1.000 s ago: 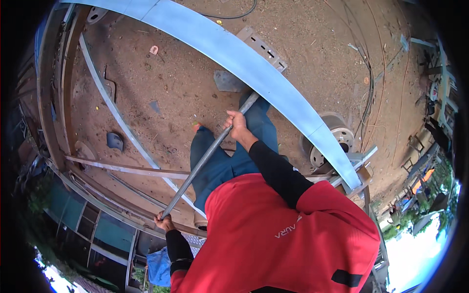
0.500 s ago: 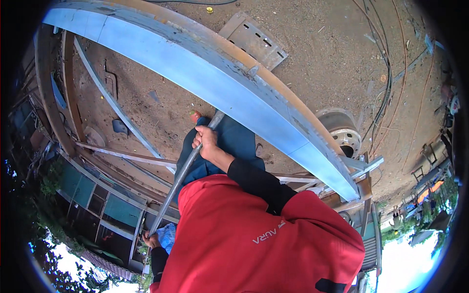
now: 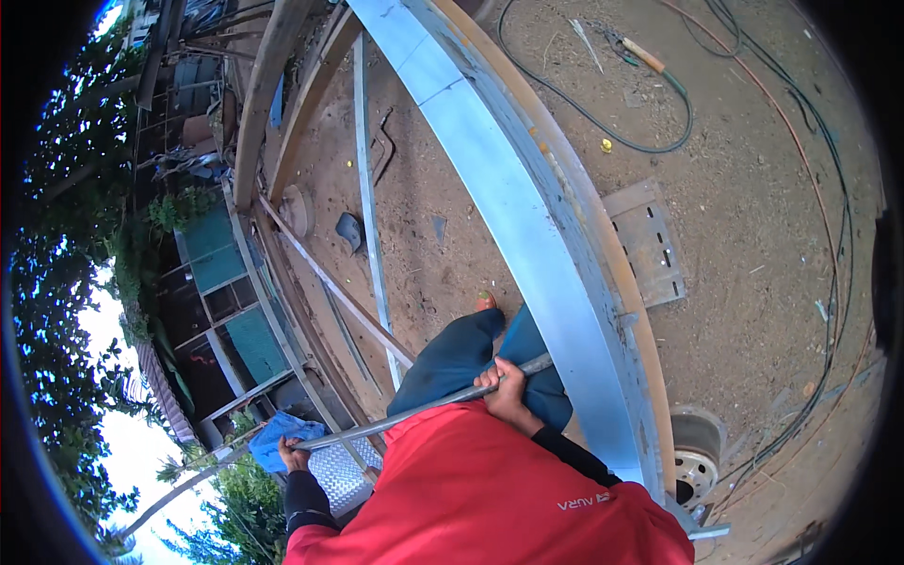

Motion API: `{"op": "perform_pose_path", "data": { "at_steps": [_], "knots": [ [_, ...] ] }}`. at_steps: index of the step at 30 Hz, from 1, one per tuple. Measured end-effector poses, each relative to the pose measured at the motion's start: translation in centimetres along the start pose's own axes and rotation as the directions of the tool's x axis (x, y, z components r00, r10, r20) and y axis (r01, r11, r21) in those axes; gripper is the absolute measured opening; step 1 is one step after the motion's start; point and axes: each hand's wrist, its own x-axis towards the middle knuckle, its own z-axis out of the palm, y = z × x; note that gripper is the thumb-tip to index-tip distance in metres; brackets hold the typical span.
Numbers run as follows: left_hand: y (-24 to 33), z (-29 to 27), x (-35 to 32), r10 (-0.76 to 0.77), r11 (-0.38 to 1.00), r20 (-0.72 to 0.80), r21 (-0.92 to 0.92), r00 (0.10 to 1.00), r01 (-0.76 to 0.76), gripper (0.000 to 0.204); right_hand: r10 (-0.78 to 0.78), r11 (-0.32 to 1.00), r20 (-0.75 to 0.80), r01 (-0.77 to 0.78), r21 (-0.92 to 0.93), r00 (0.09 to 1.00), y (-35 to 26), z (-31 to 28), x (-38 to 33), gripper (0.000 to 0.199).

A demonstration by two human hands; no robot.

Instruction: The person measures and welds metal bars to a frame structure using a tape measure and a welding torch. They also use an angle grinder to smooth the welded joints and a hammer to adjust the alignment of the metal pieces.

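Observation:
A grey metal pipe lies across the front of my body, and both my hands hold it. My right hand wraps round it close to its right end, above my thigh. That end reaches the inner edge of a long pale blue metal beam; whether it touches or passes under is hidden. Farther left, my left hand is closed round the pipe, arm stretched out to the side. Just beyond that hand is a blue cloth, and it partly covers the pipe's line there.
Thin metal bars cross the ground inside the frame. A slotted metal plate, a wheel rim and a welding electrode holder with its cable lie right of the beam. Several cables run along the far right. A patterned metal sheet is below the pipe.
My view has turned, so the beam now runs more steeply. The pipe has swung from steeply slanted to nearly level across my body, both hands still on it.

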Motion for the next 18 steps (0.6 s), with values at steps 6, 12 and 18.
{"op": "perform_pose_path", "data": {
  "at_steps": [6,12,18],
  "knots": [
    [-0.6,0.6,2.4,0.064,0.995,-0.050,-0.070,0.997,-0.067,0.032,-0.015,0.996,0.053,0.019,-0.082,0.998,-0.5,0.0,0.7,0.032],
    [-3.4,-1.8,3.2,0.023,0.982,-0.108,-0.187,0.994,-0.043,0.028,-0.086,0.991,-0.011,0.085,-0.105,0.996,0.1,-0.9,0.2,0.033],
    [-6.7,2.8,9.7,-0.044,0.991,-0.063,-0.132,0.997,0.035,0.024,-0.246,0.965,0.171,0.258,-0.046,0.954,-1.2,-3.8,4.5,0.035]
  ]
}}
